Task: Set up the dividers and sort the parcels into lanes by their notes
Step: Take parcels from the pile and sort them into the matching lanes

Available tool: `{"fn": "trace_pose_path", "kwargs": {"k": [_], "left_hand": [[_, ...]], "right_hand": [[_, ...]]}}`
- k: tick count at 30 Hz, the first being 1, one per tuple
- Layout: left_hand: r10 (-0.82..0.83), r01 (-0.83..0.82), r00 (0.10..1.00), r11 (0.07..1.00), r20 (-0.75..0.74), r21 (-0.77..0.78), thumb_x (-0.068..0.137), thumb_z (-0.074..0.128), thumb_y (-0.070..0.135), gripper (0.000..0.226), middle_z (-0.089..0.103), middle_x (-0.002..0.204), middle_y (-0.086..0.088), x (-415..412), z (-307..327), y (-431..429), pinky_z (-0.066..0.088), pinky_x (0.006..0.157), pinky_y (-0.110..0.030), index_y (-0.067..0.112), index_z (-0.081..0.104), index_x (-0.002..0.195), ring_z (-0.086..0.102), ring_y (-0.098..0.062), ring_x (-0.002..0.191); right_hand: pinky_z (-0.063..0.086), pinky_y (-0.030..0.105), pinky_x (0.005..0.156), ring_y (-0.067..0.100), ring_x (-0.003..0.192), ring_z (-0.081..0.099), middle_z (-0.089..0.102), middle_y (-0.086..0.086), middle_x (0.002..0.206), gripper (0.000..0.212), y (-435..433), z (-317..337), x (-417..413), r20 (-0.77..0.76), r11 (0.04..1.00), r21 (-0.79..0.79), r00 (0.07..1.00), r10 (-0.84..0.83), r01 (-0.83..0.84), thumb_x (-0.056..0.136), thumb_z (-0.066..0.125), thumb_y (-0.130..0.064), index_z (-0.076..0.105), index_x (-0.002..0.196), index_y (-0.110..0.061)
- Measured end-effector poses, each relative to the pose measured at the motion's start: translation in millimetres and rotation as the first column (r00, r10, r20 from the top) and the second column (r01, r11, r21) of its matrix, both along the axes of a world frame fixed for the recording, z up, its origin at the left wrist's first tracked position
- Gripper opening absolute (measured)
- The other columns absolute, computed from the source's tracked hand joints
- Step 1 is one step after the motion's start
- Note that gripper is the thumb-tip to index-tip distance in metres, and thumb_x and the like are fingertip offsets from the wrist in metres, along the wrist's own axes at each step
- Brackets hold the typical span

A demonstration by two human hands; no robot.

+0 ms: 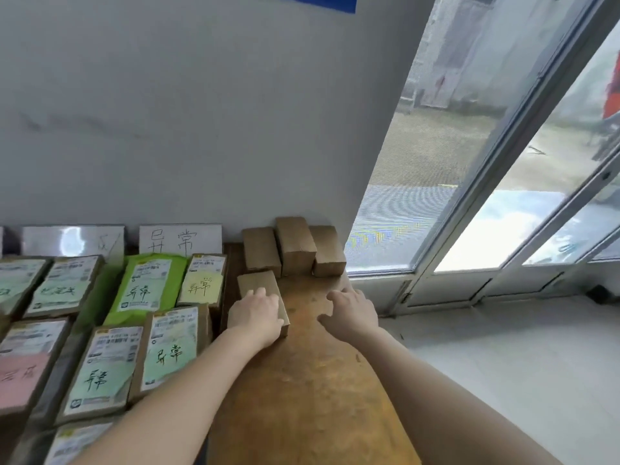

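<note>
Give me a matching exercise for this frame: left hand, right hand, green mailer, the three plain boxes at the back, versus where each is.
1. left hand
2. right hand
3. green mailer
4. three plain boxes

A. against the wall, at the table's far end
B. over bare wood, holding nothing
C. on a plain brown box
D. among labelled parcels, below the white sign

Pairs: 1-C, 2-B, 3-D, 4-A.

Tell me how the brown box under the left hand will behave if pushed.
The box looks like plain cardboard with crisp edges, so probably stiff. It lies flat on a broad face, so it is unlikely to tip or roll. On the wooden table it should slide.
</note>
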State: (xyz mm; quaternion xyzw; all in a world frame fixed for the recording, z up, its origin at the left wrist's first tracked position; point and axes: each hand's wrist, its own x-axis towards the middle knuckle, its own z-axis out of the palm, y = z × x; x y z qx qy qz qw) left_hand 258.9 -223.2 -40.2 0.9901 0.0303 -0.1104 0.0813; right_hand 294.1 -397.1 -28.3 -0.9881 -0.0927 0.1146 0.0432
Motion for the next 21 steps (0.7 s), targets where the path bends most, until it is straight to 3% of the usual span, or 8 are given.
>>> {"fn": "trace_pose_path", "kwargs": {"k": [3,6,10,16,19,21], "left_hand": [[0.098,-0.098,0.995,0.995,-0.038,-0.010,0.095,0.052,0.049,0.055,0.037,0.148,-0.008,15.5,-15.4,-9.9,0.044,0.099,-0.039,0.019,0.043,0.140,0.038,-0.028,0.133],[0.220,-0.222,0.971,0.975,-0.089,-0.008,0.095,0.050,0.054,0.069,0.013,0.162,-0.011,32.7,-32.5,-19.4,0.037,0.109,-0.046,0.023,0.027,0.152,0.022,-0.034,0.145],[0.371,-0.380,0.917,0.924,-0.147,-0.036,0.088,0.048,0.067,0.092,-0.011,0.164,-0.011,49.8,-58.0,-27.6,0.027,0.113,-0.057,0.028,0.001,0.157,0.000,-0.041,0.149],[0.392,-0.397,0.900,0.918,-0.191,0.012,0.093,0.041,0.057,0.089,-0.035,0.157,-0.008,54.8,-89.1,-28.0,0.011,0.117,-0.059,0.033,-0.022,0.152,-0.029,-0.039,0.144],[0.392,-0.390,0.898,0.919,-0.200,0.051,0.094,0.039,0.056,0.088,-0.037,0.155,-0.009,58.2,-91.7,-28.2,0.008,0.118,-0.060,0.032,-0.025,0.150,-0.031,-0.039,0.143],[0.390,-0.385,0.900,0.921,-0.195,0.068,0.095,0.038,0.057,0.088,-0.037,0.156,-0.010,60.2,-92.0,-28.2,0.008,0.118,-0.060,0.031,-0.026,0.150,-0.030,-0.040,0.143]], "right_hand": [[0.041,0.038,0.096,0.028,0.129,0.041,0.048,0.006,0.135,0.047,-8.7,-11.3,30.6,-0.011,1.000,0.010,1.000,0.023,-0.023,0.092,0.055,-0.047,0.053,0.129,-0.018],[0.039,0.038,0.096,0.029,0.128,0.041,0.046,0.007,0.135,0.046,-17.3,-23.9,64.4,-0.003,0.998,0.024,0.999,0.050,-0.050,0.091,0.056,-0.048,0.053,0.124,-0.016],[0.039,0.038,0.098,0.029,0.129,0.040,0.043,0.007,0.137,0.053,-22.9,-45.1,104.5,-0.006,0.997,0.067,0.999,0.040,-0.040,0.088,0.059,-0.049,0.048,0.130,-0.018],[0.038,0.044,0.105,0.033,0.144,0.024,0.012,0.015,0.158,0.085,-16.9,-73.5,156.3,-0.048,0.982,0.181,0.998,-0.046,0.054,0.084,0.064,-0.050,0.019,0.150,-0.020],[0.038,0.045,0.105,0.031,0.146,0.020,0.002,0.016,0.160,0.090,-10.1,-83.2,177.6,-0.052,0.972,0.225,0.997,-0.052,0.062,0.086,0.065,-0.048,0.011,0.154,-0.024],[0.041,0.047,0.105,0.033,0.144,0.022,0.004,0.015,0.158,0.089,-4.1,-89.9,189.1,-0.069,0.968,0.242,0.996,-0.056,0.071,0.085,0.065,-0.048,0.013,0.153,-0.025]]}}
